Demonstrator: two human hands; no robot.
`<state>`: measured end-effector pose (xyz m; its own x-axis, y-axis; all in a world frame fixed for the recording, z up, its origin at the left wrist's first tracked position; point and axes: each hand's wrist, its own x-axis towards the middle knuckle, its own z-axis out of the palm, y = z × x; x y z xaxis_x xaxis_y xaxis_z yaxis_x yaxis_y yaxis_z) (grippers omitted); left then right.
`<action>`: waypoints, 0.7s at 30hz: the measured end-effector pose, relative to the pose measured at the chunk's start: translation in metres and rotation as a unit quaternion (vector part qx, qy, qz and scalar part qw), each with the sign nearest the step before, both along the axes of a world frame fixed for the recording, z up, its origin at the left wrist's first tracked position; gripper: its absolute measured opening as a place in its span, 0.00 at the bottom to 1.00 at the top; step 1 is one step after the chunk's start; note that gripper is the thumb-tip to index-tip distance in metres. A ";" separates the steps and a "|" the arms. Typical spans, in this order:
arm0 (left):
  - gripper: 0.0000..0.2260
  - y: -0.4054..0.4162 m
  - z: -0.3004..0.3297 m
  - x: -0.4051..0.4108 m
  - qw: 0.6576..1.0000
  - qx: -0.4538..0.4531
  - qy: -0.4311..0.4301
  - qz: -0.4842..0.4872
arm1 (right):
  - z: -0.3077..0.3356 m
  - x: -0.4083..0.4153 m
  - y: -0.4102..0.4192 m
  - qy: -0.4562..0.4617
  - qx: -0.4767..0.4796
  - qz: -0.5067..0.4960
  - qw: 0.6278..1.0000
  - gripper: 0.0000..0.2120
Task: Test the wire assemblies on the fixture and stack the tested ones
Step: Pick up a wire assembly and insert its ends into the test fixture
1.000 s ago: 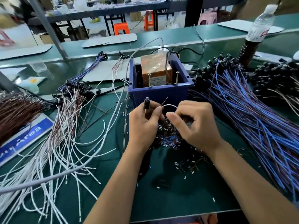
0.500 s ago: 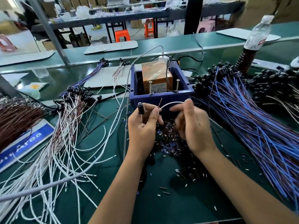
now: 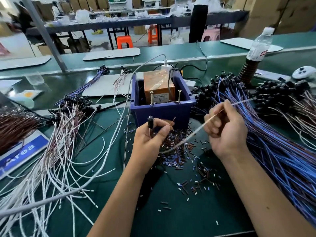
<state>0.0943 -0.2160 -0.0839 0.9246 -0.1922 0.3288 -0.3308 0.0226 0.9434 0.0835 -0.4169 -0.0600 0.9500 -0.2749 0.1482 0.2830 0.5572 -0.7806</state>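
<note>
My left hand (image 3: pixel 150 139) pinches a wire assembly by its black capped end (image 3: pixel 150 120), with a bare brown wire tip sticking up past the fingers. My right hand (image 3: pixel 225 129) grips a white-and-brown twisted wire (image 3: pixel 188 136) that runs slanting from lower left up through the fist toward the right. Whether both hands hold one assembly I cannot tell. Just behind the hands stands the blue fixture box (image 3: pixel 162 111) with two upright screws (image 3: pixel 151 97) and an orange block inside.
A pile of white-and-brown assemblies (image 3: pixel 56 151) fans out on the left. A blue-and-purple pile (image 3: pixel 277 147) lies on the right, with black-capped ends behind it. Cut sleeve bits (image 3: pixel 176 151) litter the green mat. A grey cable (image 3: pixel 106 151) crosses the left; a bottle (image 3: pixel 256 53) stands far right.
My right hand has pulled away to the right and up, drawing the white wire out straight. The left hand stayed in front of the box holding the black-capped end.
</note>
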 end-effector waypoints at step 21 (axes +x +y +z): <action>0.05 0.008 0.013 0.000 0.943 -0.208 0.232 -0.117 | -0.014 -0.006 0.040 0.032 -0.311 0.221 0.924 0.33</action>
